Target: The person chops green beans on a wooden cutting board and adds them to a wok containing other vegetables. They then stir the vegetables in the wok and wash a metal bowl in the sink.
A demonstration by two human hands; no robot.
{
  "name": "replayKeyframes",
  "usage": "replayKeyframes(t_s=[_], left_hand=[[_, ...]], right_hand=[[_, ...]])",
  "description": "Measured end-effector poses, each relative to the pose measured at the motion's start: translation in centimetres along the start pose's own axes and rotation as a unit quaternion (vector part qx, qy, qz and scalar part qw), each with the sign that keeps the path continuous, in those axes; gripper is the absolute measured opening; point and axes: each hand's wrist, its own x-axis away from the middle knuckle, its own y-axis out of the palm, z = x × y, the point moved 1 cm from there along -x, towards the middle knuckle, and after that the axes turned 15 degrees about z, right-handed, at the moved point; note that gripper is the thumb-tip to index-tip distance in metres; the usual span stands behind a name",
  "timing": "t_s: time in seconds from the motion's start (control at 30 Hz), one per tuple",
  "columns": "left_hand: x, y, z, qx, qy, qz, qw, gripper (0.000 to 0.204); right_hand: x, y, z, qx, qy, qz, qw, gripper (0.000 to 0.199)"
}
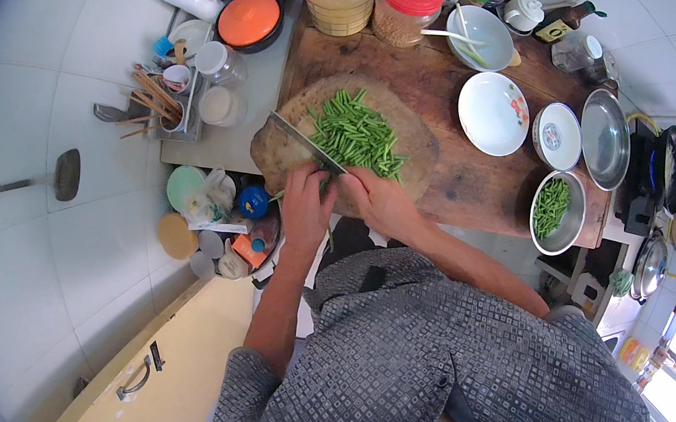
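A wooden chopping board (411,140) lies on the wooden table, bearing a heap of cut green beans (353,132). My right hand (379,202) is closed round the handle of a kitchen knife (303,138), whose broad blade points away and to the left, along the heap's left side. Left of the blade, at the board's near edge, my left hand (305,203) has its fingers curled on green beans; thin bean ends stick out beside and below it. My fingers hide most of those beans and the knife handle.
A metal bowl of cut green beans (551,209) stands at the table's near right corner. Beyond it are a white bowl (558,136), a white plate (491,118), and a steel basin (605,139). Lidded jars (408,7) line the back; a chopstick holder (177,117) stands left.
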Motion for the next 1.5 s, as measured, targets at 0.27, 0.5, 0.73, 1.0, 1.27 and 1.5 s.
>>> replayKeyframes(t_s=[0.27,0.5,0.73,1.0,1.27,1.5], left_hand=[[-2.1,1.5,-0.3,0.014,-0.032,0.056,0.998,0.031],[-0.7,-1.6,0.2,-0.022,-0.012,0.033,0.999,0.051],[-0.5,-0.9,-1.0,-0.027,-0.018,0.021,0.999,0.036],[-0.5,-0.6,-1.1,-0.053,0.024,0.057,0.997,0.024],[-0.6,0.2,-0.3,-0.012,-0.063,0.089,0.994,0.035],[1.3,-2.3,-1.0,-0.027,-0.079,0.055,0.995,0.046]], right_hand=[[-0.3,-3.9,-2.4,-0.015,0.110,-0.031,0.993,0.034],[1.0,-5.9,-1.9,0.003,0.087,-0.093,0.992,0.036],[1.3,-5.3,-0.5,0.020,0.080,-0.108,0.991,0.035],[-1.0,0.4,0.4,0.024,0.027,-0.080,0.996,0.034],[0.2,-3.8,-2.2,-0.011,0.063,-0.038,0.997,0.035],[1.1,-5.5,-2.3,0.004,0.056,-0.121,0.991,0.034]])
